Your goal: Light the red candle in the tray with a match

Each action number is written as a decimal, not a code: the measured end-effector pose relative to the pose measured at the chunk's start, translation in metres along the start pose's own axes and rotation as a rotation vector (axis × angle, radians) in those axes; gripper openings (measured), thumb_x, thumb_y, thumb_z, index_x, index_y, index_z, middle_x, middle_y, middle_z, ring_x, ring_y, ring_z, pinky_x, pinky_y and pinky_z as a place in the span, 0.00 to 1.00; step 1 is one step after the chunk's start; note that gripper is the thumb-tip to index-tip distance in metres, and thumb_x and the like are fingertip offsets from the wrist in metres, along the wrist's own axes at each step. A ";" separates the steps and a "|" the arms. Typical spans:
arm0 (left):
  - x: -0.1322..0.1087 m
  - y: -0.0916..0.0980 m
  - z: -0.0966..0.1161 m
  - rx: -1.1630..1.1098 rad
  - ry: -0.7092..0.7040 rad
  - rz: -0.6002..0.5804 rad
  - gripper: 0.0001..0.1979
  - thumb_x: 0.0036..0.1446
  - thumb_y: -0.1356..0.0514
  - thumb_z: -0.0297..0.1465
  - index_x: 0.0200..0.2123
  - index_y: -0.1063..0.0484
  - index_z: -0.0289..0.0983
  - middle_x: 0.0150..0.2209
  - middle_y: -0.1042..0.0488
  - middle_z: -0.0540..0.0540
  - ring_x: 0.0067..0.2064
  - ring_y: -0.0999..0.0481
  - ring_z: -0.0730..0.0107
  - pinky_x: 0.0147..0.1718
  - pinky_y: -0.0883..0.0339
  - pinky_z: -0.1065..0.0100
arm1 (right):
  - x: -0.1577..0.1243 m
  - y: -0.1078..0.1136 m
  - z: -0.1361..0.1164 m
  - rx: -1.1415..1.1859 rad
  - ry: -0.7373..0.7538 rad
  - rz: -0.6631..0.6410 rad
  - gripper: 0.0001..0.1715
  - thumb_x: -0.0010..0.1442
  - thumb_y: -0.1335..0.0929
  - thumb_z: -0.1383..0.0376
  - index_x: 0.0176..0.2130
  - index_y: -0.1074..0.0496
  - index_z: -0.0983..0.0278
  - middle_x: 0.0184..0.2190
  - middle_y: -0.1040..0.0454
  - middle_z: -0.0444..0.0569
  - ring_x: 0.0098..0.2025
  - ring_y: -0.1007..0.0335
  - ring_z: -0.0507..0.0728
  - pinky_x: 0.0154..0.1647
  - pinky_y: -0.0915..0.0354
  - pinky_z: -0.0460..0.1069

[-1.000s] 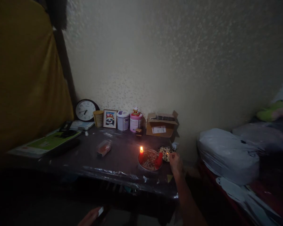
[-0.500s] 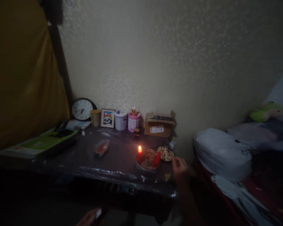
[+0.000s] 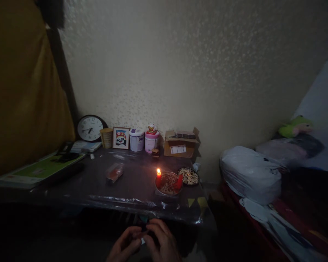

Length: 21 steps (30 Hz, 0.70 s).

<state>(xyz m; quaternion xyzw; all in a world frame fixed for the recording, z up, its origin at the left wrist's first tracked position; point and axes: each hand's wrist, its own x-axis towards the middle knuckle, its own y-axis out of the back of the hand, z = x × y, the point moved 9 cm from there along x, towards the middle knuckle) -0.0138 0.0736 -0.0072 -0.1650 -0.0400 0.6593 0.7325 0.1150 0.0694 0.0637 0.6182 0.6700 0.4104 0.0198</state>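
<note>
While both hands (image 3: 144, 242) meet | small pale object (image 3: 143, 240), indistinct

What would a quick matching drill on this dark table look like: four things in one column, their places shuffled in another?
Things:
1. wall clock
2. lit red candle
3. cardboard box
4. green plush toy

Places:
A. upright in the round dish at the table's near edge
B. on the bedding at far right
C. leaning on the wall at the table's back left
D. against the wall behind the dish of matchsticks

Pairs: 1-C, 2-A, 3-D, 4-B
</note>
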 end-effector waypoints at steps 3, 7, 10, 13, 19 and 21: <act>0.013 -0.010 0.001 0.055 -0.046 -0.031 0.17 0.37 0.33 0.40 0.32 0.26 0.39 0.32 0.23 0.46 0.39 0.27 0.56 0.41 0.36 0.61 | -0.002 0.002 0.009 0.029 0.014 -0.004 0.09 0.59 0.37 0.61 0.35 0.28 0.59 0.34 0.26 0.47 0.36 0.28 0.54 0.38 0.33 0.45; 0.026 -0.016 0.001 0.058 -0.106 -0.035 0.17 0.37 0.33 0.40 0.32 0.27 0.39 0.30 0.25 0.48 0.36 0.28 0.59 0.39 0.36 0.62 | 0.000 0.008 0.015 0.051 0.053 -0.031 0.07 0.59 0.36 0.62 0.36 0.29 0.59 0.33 0.27 0.45 0.36 0.28 0.52 0.37 0.33 0.43; 0.032 -0.023 0.002 0.078 -0.130 -0.077 0.18 0.37 0.33 0.41 0.33 0.27 0.39 0.32 0.26 0.47 0.36 0.28 0.59 0.39 0.36 0.62 | -0.001 0.006 0.026 0.041 0.045 -0.035 0.06 0.57 0.35 0.64 0.36 0.29 0.59 0.34 0.27 0.45 0.36 0.29 0.52 0.37 0.33 0.43; 0.036 -0.029 0.002 0.145 -0.116 -0.138 0.17 0.39 0.34 0.40 0.34 0.27 0.39 0.34 0.26 0.46 0.39 0.29 0.59 0.41 0.37 0.62 | -0.004 -0.001 0.039 0.023 0.061 -0.021 0.07 0.55 0.34 0.63 0.36 0.29 0.59 0.33 0.27 0.46 0.35 0.29 0.52 0.37 0.33 0.43; 0.031 -0.030 -0.001 0.203 -0.079 -0.180 0.15 0.42 0.36 0.39 0.34 0.28 0.40 0.33 0.27 0.47 0.37 0.30 0.61 0.38 0.38 0.66 | -0.012 -0.017 0.062 -0.026 0.041 -0.024 0.08 0.50 0.31 0.61 0.35 0.28 0.57 0.33 0.27 0.44 0.35 0.28 0.53 0.36 0.33 0.43; 0.030 -0.031 -0.005 0.182 -0.071 -0.188 0.14 0.44 0.37 0.39 0.34 0.29 0.40 0.30 0.27 0.48 0.34 0.30 0.63 0.36 0.38 0.67 | -0.014 -0.021 0.067 -0.031 0.013 -0.047 0.10 0.49 0.31 0.61 0.36 0.28 0.55 0.34 0.27 0.44 0.35 0.28 0.53 0.36 0.33 0.42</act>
